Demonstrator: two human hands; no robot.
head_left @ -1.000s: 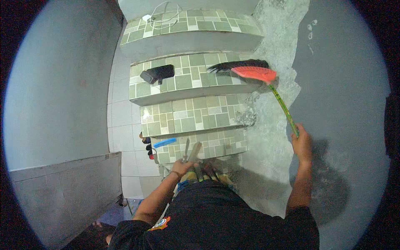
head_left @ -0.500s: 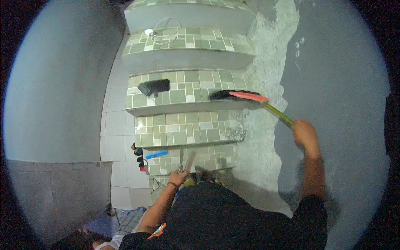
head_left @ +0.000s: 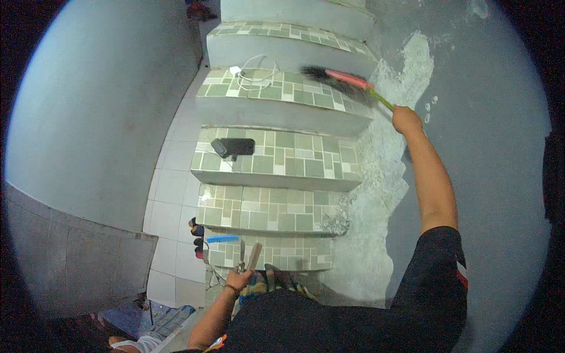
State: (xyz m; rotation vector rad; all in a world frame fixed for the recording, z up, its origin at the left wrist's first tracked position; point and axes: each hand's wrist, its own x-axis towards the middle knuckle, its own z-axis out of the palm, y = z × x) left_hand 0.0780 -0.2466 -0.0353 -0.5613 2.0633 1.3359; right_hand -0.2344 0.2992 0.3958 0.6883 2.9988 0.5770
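Observation:
My right hand [head_left: 407,120] is closed round the yellow-green handle of a broom [head_left: 352,79] with a pink head and dark bristles. The bristles are over the right part of a tiled step [head_left: 294,88], blurred by motion. Low in the picture, my left hand [head_left: 239,277] grips two narrow things: a thin blade-like metal tool [head_left: 242,250] and a flat tan strip [head_left: 255,256]. Their exact kind is unclear. Close to that hand, a blue comb-like piece [head_left: 222,239] lies at the left of a lower step.
A black phone-like device on a stand [head_left: 237,146] sits on a middle step. Higher up lies a coiled white cable with a plug [head_left: 235,70]. Footwear-like items [head_left: 197,235] stand left of the stairs. A grey wall [head_left: 471,147] with a peeled patch borders the right side.
My right hand has swung the broom up from the step with the black device to the step above. The view has shifted, and my left hand still holds both narrow things.

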